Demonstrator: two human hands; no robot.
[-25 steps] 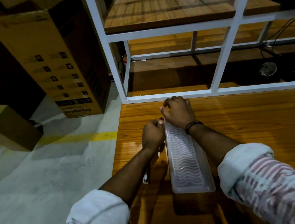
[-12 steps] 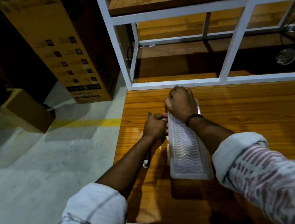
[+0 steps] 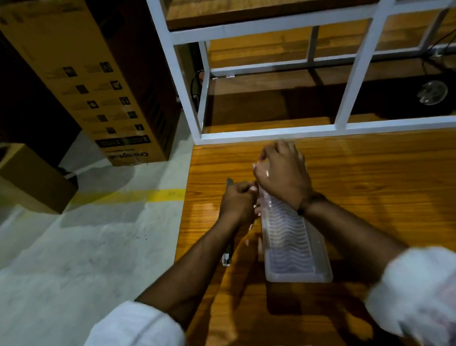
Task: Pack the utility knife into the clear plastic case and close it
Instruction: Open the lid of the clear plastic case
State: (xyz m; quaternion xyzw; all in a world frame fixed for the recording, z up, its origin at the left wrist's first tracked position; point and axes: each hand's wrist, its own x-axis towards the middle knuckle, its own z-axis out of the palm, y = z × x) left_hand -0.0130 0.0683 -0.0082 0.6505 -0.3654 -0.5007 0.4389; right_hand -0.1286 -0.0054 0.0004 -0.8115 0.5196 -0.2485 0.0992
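While the long clear ribbed plastic case [image 3: 291,239] lies on the glossy wooden table [image 3: 396,195], its contents blurred beyond telling, my right hand [image 3: 283,177] curls over its far end, gripping it. My left hand [image 3: 237,203] is clenched around the dark slim utility knife [image 3: 229,254], just beside the case's left edge.

Orange wooden tabletop [image 3: 396,195] open to right of long clear ribbed plastic case [image 3: 289,240]; white metal shelf frame [image 3: 273,134] blocks far edge, w/ left side dropping to grey concrete floor [image 3: 62,279].
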